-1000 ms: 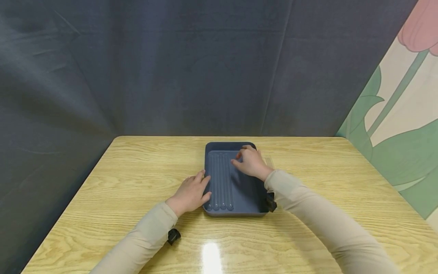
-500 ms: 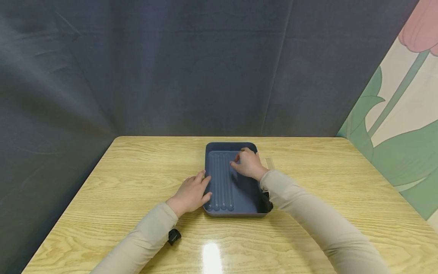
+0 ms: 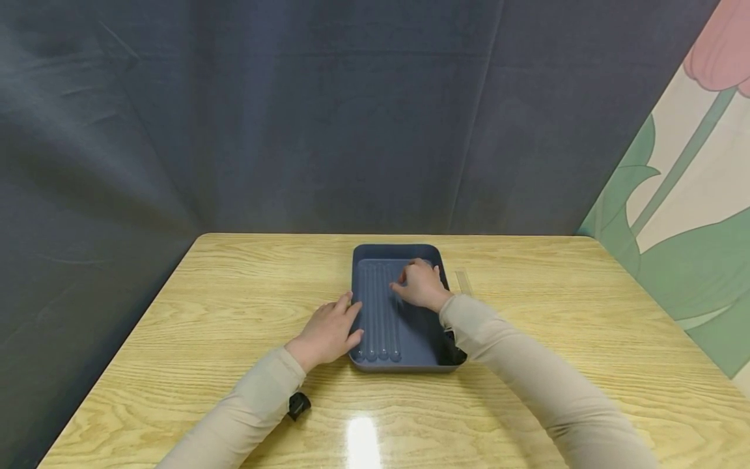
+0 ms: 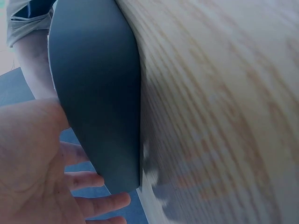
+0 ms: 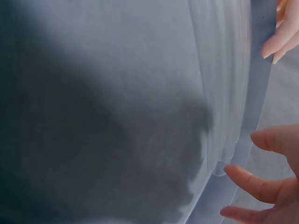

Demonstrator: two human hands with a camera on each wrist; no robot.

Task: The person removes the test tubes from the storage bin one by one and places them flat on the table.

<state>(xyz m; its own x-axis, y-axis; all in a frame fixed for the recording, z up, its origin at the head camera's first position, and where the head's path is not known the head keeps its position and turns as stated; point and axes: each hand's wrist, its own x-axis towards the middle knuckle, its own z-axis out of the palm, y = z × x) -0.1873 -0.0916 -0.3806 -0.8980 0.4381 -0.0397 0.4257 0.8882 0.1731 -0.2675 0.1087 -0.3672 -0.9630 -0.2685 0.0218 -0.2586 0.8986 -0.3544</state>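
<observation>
A dark blue-grey rectangular tray [image 3: 430,361] stands on the table. Several clear test tubes [image 3: 383,326] lie side by side along its left half, rounded ends toward me. My left hand [image 3: 325,331] rests at the tray's left rim with fingers spread; in the left wrist view its palm and fingers [image 4: 91,179] lie along the tray wall. Over the middle of the tray is my right hand [image 3: 420,285], fingers loosely bent beside the rightmost tube. In the right wrist view its thumb and fingers [image 5: 252,184] are apart, with a rounded tube end close to one fingertip.
A clear flat strip [image 3: 463,281] lies on the wood-grain table [image 3: 539,293] just right of the tray, partly behind my right sleeve. A dark cloth [image 3: 328,117] hangs behind the table; a flower-patterned panel [image 3: 697,215] stands at the right.
My right hand has moved slightly left and toward me over the tray. The left hand stays at the rim, and the tubes have not visibly moved.
</observation>
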